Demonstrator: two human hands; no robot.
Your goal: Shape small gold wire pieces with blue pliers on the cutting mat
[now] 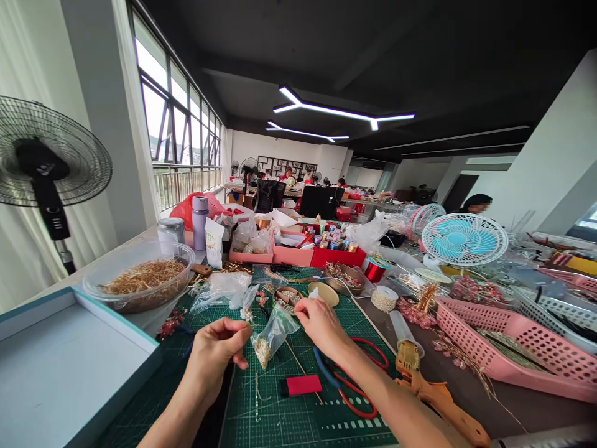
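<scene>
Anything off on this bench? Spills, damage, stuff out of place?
No clear spill or damage. Slightly untidy: a shiny strand lies loose on the green mat, and pink sprays trail beside the pink basket rather than inside.

Table: brn top (471, 398), grn cutting mat (270, 429) at ctr
Mat, front: red/blk block (301, 385), thin chain (257, 398), red + blue curved handles (359, 379)
Mat, mid: clr plastic bag (270, 339) w/ pale beads, round divided tray (286, 297)
L side: lt-blue open box (69, 367), clr tub (140, 295) w/ straw
Rear: purple bottle (200, 225), pink + red boxes (293, 256)
R side: orange glue gun (438, 395), bead spool (384, 298), pink basket (536, 370)
</scene>
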